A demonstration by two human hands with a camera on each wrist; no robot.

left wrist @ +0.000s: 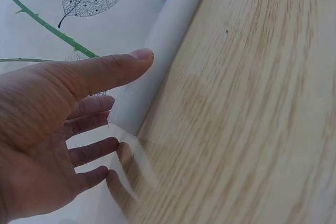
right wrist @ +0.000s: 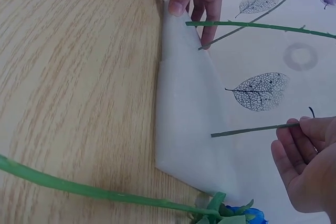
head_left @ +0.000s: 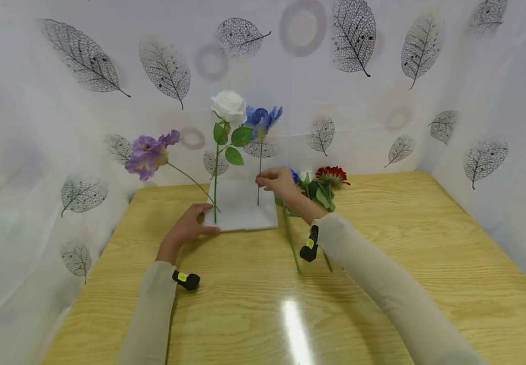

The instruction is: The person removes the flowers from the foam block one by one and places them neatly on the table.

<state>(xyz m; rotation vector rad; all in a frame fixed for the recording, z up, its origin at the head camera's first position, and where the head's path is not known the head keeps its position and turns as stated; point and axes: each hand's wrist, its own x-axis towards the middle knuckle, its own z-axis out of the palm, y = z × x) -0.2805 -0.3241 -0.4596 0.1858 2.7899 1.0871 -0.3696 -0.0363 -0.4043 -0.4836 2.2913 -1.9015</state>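
Observation:
A white foam board (head_left: 245, 218) lies on the table. My left hand (head_left: 189, 225) rests at its left front corner, thumb along the front edge and loosely extended fingers by the left side, as the left wrist view also shows. My right hand (head_left: 281, 183) pinches the thin stem of a blue iris-like flower (head_left: 261, 120) between thumb and fingertips. That stem's lower end (right wrist: 214, 135) meets the board's upper face. Standing upright at the board's left part is a white rose (head_left: 228, 106) with green leaves. A purple iris-like flower (head_left: 146, 154) leans left, its stem crossing behind the rose's.
Right of the board lie more flowers: a red one (head_left: 332, 175), a smaller white one (head_left: 306, 176) and a blue one (right wrist: 248, 215), stems toward me. The wooden table (head_left: 226, 309) spreads in front. A leaf-print curtain (head_left: 254, 66) hangs behind and at both sides.

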